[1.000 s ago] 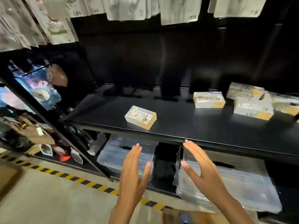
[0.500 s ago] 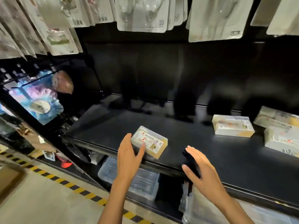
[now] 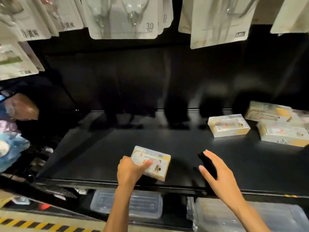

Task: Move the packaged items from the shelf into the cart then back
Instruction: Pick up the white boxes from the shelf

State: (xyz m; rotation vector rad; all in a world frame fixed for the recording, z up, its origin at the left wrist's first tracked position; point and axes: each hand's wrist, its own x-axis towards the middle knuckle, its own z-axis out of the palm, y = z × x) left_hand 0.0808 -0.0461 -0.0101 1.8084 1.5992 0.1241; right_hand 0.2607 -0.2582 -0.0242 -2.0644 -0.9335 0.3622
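The fingers of the left hand (image 3: 132, 169) are curled round the near left end of a small packaged box (image 3: 151, 162), with the thumb (image 3: 147, 164) laid across its printed top face and the other fingers hidden behind its left side. The box lies near the front edge of the black shelf (image 3: 184, 148), its right end tilted slightly away from the hand; whether it has lifted off the shelf surface cannot be told. The right hand (image 3: 217, 174) hovers to the right of that box, apart from it, fingers spread and nearly straight, holding nothing.

The box has a pale top with small red marks, a little figure and a line of print too blurred to read, and yellow sides. Three more packaged boxes (image 3: 229, 125) of the same kind lie toward the right rear of the shelf, well apart from the held one; their writing is not legible either.

Above the shelf hang clear blister packs (image 3: 123, 17) holding glassware; one shows "3.0" at its lower right corner, and those at the upper left carry Chinese characters that cannot be made out clearly. Below the shelf's front edge sit clear plastic bins (image 3: 130, 205), and a yellow-and-black striped line (image 3: 33, 226) runs along the floor.
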